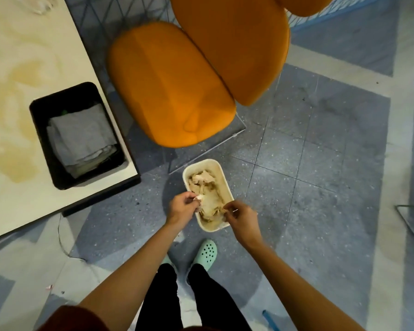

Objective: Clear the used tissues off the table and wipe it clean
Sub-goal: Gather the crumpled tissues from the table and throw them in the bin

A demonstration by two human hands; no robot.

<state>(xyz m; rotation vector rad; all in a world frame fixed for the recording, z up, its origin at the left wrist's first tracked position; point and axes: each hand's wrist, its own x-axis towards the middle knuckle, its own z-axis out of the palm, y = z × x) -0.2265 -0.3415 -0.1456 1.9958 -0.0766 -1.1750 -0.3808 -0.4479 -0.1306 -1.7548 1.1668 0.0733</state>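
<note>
The left hand (183, 206) and right hand (240, 216) each pinch used tissues (208, 201) over the cream bin (202, 163). The tissues look light, limp and likely damp and easy to tear, so it is better to grip the bunched middle than the corners.

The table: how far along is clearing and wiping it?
Done: used tissues already lie in the white bin on the floor. In hand: the left hand pinches another tissue over it. Left: yellowish stains mark the table, and the grey cloths lie folded in the black tray.
</note>
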